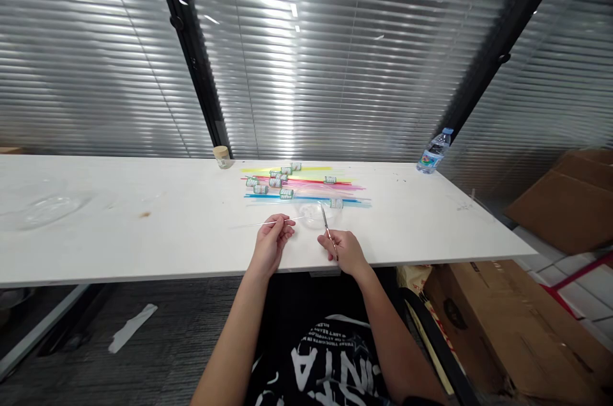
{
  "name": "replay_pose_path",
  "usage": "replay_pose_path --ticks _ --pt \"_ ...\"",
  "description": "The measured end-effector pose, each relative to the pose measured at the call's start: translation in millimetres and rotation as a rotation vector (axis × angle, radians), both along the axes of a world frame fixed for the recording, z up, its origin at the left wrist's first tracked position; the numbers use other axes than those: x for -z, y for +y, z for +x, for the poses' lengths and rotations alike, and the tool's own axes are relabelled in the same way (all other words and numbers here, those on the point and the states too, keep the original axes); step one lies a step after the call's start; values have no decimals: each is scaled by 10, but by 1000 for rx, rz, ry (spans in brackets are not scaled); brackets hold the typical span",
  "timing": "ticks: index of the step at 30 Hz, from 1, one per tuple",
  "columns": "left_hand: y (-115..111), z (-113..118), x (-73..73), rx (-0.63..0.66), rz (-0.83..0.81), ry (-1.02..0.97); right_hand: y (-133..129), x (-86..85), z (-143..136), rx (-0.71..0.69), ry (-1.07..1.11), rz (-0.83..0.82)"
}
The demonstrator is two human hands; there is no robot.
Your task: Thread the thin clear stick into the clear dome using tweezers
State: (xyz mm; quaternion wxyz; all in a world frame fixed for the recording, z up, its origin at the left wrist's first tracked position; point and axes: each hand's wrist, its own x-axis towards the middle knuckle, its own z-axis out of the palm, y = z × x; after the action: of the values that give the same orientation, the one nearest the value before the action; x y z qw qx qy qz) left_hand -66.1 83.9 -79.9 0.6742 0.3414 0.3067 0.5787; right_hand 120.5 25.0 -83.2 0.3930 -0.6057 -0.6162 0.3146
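Note:
My left hand (pixel 274 241) pinches a thin, whitish, straw-like strip (pixel 249 225), whose ends stick out to both sides of the fingers. In my right hand (pixel 342 248) is a slim pair of metal scissors (pixel 325 221) with the blades pointing away from me; whether the blades are apart is too small to tell. Between and just beyond the hands lies a clear plastic bowl (pixel 312 214), hard to make out against the white top. Behind it are several bundles of coloured strips in yellow, red, pink (pixel 352 187) and blue (pixel 320 198), with printed paper bands (pixel 286 194) around them.
The white table (pixel 191 233) ends close to my body. A small lidded jar (pixel 221 156) and a water bottle (pixel 433 152) stand at its back. Clear plastic (pixel 50 209) lies at left. Cardboard boxes (pixel 522 323) are at right; blinds hang behind the table.

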Motion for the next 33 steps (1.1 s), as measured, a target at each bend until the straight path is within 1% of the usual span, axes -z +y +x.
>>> replay_pose_path --ticks 16,27,33 --pt "-1 -11 11 1 4 5 -5 -15 -4 3 20 -10" --pt "-11 2 -13 -9 -14 11 -6 -7 10 -7 31 -17" --pt "-10 -7 2 -2 -7 7 6 11 23 -13 55 -18"
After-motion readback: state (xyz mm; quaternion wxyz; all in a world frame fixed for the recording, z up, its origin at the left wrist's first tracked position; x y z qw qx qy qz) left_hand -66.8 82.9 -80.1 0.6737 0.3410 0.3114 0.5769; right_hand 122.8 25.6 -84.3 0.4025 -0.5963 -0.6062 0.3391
